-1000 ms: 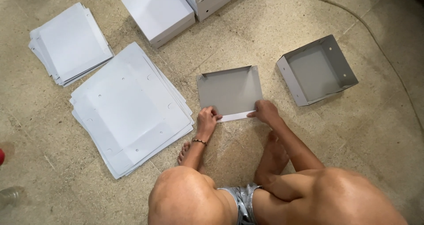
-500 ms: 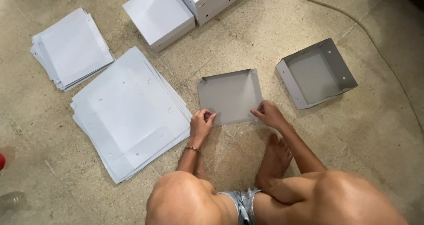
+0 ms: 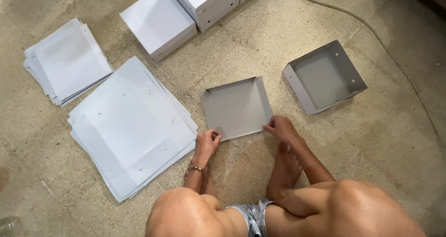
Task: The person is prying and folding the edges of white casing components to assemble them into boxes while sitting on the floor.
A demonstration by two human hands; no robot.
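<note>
On the speckled floor (image 3: 399,139), to the outer side of the person's left hand (image 3: 205,144), lay the biggest thing there — a fanned stack of large flat white card sheets (image 3: 132,125), its near corner almost touching that hand's wrist. Farther off on the same side sat a smaller stack of white sheets (image 3: 67,60). Well beyond both hands stood finished white boxes (image 3: 160,21), packed close together at the far edge of the view.

Beyond the right hand (image 3: 281,128) and a little to its outer side rested a folded grey tray (image 3: 324,76) with all four walls up, well apart from the fingers.

Between the two hands, just beyond the fingertips, lay the half-folded grey card (image 3: 237,108) — flat on the floor, its far and side flaps raised, the near edge still flat. The left hand, fingers curled, pinched the near left corner of it; the right hand, fingers bent, gripped the near right corner. A thin beaded bracelet (image 3: 197,168) circled the left wrist, and the person's bare feet sat just behind the hands.
</note>
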